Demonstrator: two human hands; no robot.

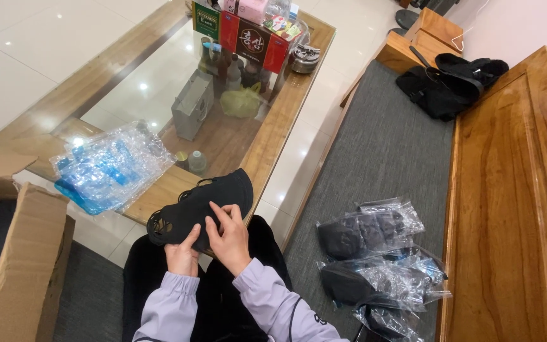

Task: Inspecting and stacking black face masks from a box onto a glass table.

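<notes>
Holding a stack of black face masks (201, 206) above the lap, a seated person pinches its near edge with the left hand (183, 252), thumb and fingers closed on the fabric, while the right hand (229, 235) presses fingers onto the top mask. Just beyond, a pile of clear plastic sleeves (110, 168) lies on the glass-topped wooden table (286, 107). An open cardboard box (23, 253) stands at left; bagged black masks (375, 253) rest on the grey bench cushion (387, 145) at right.
</notes>
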